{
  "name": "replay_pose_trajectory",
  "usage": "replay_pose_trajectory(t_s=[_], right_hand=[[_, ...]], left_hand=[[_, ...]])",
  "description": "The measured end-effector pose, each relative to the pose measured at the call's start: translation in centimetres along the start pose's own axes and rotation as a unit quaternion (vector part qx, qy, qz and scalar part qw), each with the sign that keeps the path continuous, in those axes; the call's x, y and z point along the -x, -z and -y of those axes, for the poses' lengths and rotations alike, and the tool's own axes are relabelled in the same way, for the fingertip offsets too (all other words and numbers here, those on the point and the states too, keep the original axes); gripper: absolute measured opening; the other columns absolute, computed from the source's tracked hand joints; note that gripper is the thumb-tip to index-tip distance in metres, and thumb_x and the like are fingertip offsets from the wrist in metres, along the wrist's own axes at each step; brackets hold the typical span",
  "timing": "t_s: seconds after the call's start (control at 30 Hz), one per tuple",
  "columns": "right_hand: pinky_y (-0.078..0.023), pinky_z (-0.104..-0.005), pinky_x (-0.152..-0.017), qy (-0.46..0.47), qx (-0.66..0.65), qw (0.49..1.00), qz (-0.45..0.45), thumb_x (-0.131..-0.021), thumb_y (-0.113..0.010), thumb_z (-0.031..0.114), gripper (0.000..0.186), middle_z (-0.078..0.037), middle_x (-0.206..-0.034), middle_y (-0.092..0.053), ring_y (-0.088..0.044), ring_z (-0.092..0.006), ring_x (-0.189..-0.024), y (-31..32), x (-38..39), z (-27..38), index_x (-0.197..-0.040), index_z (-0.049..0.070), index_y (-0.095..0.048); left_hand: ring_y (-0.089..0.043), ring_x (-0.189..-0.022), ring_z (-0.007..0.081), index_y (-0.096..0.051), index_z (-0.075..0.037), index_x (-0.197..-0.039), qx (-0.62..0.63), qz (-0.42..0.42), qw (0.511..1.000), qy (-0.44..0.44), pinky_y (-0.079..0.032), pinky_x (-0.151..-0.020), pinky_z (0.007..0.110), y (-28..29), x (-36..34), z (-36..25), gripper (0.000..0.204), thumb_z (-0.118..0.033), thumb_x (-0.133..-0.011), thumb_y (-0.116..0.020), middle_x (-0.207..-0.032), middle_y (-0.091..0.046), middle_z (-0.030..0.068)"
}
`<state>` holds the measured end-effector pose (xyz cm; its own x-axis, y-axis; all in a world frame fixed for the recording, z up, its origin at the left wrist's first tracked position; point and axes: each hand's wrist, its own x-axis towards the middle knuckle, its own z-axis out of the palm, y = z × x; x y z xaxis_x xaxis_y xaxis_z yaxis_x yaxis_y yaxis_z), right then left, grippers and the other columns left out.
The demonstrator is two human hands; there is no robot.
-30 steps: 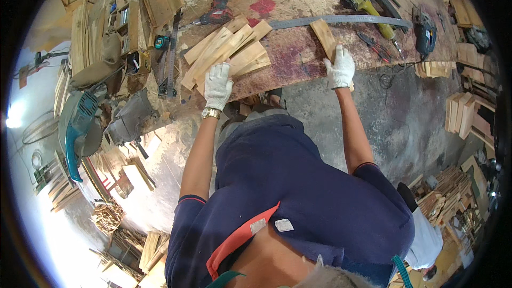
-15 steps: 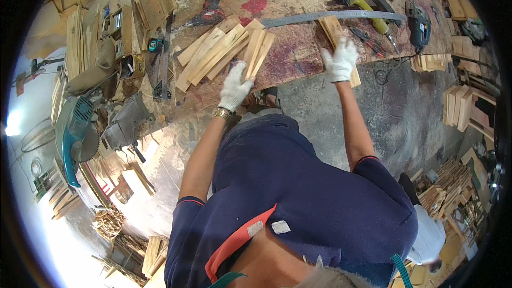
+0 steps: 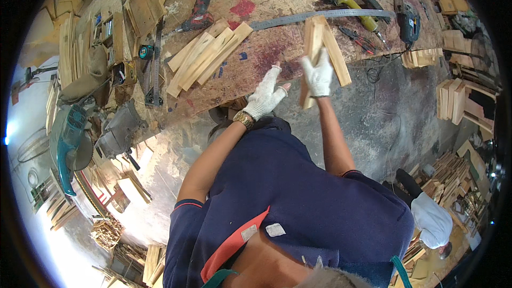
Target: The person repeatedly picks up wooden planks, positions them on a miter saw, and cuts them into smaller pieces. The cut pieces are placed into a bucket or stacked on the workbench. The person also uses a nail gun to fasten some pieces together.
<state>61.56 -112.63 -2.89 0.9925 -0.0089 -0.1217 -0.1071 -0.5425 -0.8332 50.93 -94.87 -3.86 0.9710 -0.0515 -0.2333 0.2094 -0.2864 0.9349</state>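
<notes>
My left hand (image 3: 265, 96), in a white glove with bare fingertips, hangs over the bench's near edge. Its thumb and fingers are apart and nothing is in them. To its right, my right hand (image 3: 319, 77), also gloved, is closed around a narrow wooden slat (image 3: 313, 40) that juts past the bench edge. Another slat (image 3: 337, 58) slants beside it, meeting it at the far end; whether my fingers touch that one too I cannot tell. Several loose slats (image 3: 205, 56) lie fanned out on the bench, left of my left hand.
Behind the slats lie a red-and-black cordless drill (image 3: 200, 10) and a long metal ruler (image 3: 288, 20). Farther right are a yellow-green power tool (image 3: 352, 2), pliers (image 3: 357, 40) and a jigsaw (image 3: 408, 21). A teal circular saw (image 3: 72, 133) stands left. Another person (image 3: 429, 218) bends at lower right.
My left hand has let go of the short slats it was holding and drawn back. Those slats have left their spot, and my right hand now grips a slat farther left.
</notes>
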Motion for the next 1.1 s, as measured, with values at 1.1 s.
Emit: replay_pose_trajectory(t_s=[1.1], right_hand=[[-0.052,-0.0528,-0.093,0.065,0.459,0.886,-0.004,-0.075,-0.085,0.042,0.087,-0.022,-0.126,-0.062,-0.063,-0.0409,-0.114,3.7,-10.2,-1.7,-0.146,0.012,-0.044]], left_hand=[[-0.054,-0.126,0.0324,-0.051,-0.008,-0.141,-0.601,-0.187,0.77,0.107,-0.046,-0.103,0.047,17.7,2.4,9.4,0.069,-0.039,-0.084,-0.075,-0.137,-0.057,0.0163]])
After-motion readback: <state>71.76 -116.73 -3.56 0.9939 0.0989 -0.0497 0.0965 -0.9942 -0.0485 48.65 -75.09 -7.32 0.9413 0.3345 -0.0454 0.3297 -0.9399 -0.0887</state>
